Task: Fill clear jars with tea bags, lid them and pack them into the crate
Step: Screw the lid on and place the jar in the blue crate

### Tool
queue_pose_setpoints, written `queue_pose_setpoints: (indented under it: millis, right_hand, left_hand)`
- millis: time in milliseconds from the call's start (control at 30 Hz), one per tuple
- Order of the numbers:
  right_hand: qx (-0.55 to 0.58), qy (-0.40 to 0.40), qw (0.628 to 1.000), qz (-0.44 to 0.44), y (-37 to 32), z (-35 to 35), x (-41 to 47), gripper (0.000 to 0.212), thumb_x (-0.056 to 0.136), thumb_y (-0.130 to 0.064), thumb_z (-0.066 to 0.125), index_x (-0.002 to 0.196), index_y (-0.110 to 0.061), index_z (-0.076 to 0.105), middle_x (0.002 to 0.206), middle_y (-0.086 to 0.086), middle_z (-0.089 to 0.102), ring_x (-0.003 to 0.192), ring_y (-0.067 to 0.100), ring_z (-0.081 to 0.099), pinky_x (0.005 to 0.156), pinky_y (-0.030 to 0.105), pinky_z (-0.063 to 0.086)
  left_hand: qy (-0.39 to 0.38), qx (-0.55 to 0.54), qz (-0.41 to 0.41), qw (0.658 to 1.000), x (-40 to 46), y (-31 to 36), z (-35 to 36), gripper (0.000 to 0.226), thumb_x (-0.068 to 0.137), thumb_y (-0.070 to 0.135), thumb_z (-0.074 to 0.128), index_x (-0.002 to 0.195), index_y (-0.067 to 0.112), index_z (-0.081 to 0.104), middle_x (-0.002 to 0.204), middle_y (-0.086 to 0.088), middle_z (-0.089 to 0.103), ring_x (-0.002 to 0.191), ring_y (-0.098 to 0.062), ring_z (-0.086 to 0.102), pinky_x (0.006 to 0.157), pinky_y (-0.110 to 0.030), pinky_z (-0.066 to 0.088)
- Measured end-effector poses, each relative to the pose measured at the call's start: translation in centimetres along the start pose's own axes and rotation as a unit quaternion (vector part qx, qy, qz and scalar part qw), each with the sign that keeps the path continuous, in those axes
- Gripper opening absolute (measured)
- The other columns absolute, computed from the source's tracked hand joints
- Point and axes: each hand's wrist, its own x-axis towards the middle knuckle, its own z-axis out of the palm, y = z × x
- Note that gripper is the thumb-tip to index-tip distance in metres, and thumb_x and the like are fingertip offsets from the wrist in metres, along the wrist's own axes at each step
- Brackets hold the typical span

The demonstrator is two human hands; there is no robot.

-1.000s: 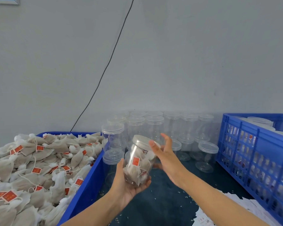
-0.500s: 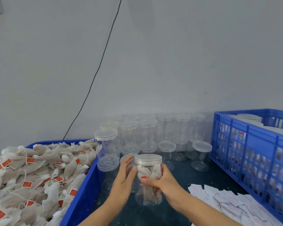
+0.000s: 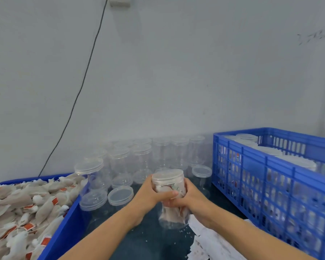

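Lidded jar (image 3: 170, 196) of tea bags stands upright between both hands above the dark table (image 3: 150, 241), its clear lid (image 3: 167, 176) on top. Left hand (image 3: 151, 197) wraps its fingers (image 3: 169, 194) round the jar's front; right hand (image 3: 190, 200) grasps the other side. Loose tea bags (image 3: 24, 209) fill the blue bin (image 3: 64, 229) on the left. Empty clear jars (image 3: 139, 160) stand near the wall behind. To the right, the blue crate (image 3: 270, 184) holds lidded jars, and white paper slips (image 3: 210, 243) lie beside it.
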Motion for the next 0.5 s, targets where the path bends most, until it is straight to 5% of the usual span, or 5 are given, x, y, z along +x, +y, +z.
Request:
queue_pose_setpoints:
  millis: [200,333,500]
  right_hand:
    - [-0.019,0.055,0.997,-0.041,-4.0,-5.7,-1.9,0.07,0.063,0.002,0.085,0.121,-0.016,0.049,0.114,0.004,0.067,0.106,0.018,0.065,0.088,0.029,0.054]
    - [-0.036,0.092,0.993,-0.07,-7.2,-9.9,-4.1,0.068,0.065,0.001,0.084,0.122,-0.014,0.049,0.111,0.002,0.068,0.102,0.015,0.066,0.084,0.026,0.054]
    - [-0.053,0.127,0.985,-0.103,-11.4,-14.8,-7.3,0.062,0.067,0.001,0.082,0.12,-0.013,0.051,0.092,-0.003,0.068,0.08,0.009,0.067,0.052,0.013,0.047]
  left_hand:
    - [-0.037,-0.035,0.032,0.998,2.9,4.2,5.3,0.069,0.065,0.008,0.085,0.127,0.009,0.054,0.114,-0.01,0.07,0.108,-0.027,0.066,0.097,-0.048,0.051]
    - [-0.062,-0.044,0.075,0.994,4.3,7.9,9.5,0.077,0.053,0.026,0.086,0.123,0.016,0.054,0.107,-0.002,0.073,0.098,-0.016,0.07,0.083,-0.032,0.058]
    - [-0.096,-0.049,0.128,0.986,5.6,12.5,14.7,0.073,0.055,0.031,0.085,0.119,0.016,0.053,0.105,-0.002,0.073,0.092,-0.013,0.071,0.068,-0.019,0.056]
